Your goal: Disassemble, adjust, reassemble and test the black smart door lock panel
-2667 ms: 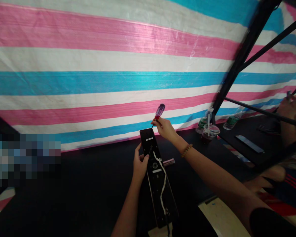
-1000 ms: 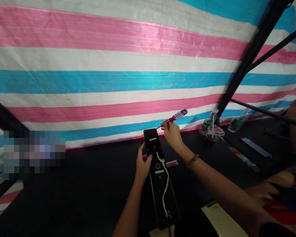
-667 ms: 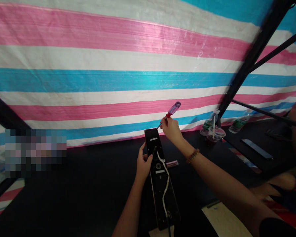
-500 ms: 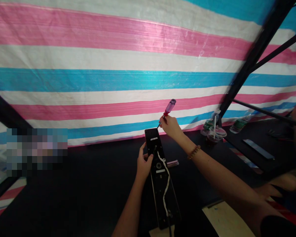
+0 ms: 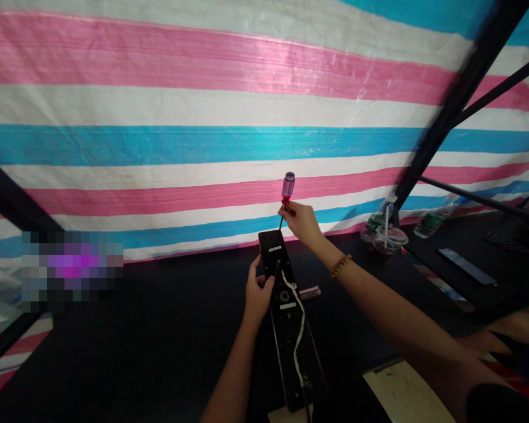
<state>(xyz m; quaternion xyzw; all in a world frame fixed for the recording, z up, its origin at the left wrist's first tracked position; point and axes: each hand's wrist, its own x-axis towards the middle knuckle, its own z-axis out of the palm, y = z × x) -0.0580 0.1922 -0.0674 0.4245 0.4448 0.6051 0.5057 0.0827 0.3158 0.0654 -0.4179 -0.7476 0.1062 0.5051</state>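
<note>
A long black panel [image 5: 294, 341] lies tilted in front of me, with a white cable [image 5: 300, 329] running down it and small white labels on its face. My left hand [image 5: 258, 294] grips the panel's left edge, thumb over the face and fingers behind. My right hand [image 5: 300, 222] pinches the shaft of a screwdriver [image 5: 288, 187] with a clear purple handle and a red collar. Its shaft points down, with the tip at the panel's top right corner. Whether the tip sits in a screw is too small to tell.
A pink-handled item [image 5: 310, 292] lies right of the panel on the black table [image 5: 158, 341]. Farther right stand a lidded drink cup [image 5: 388, 239] and plastic bottles [image 5: 374, 225]. A flat grey panel [image 5: 467, 267] lies beyond, near another person. Yellowish cardboard [image 5: 405, 390] is at the front.
The screwdriver has swung from leaning right to nearly upright, and my right hand has shifted slightly left with it. My left hand and the panel stay nearly the same.
</note>
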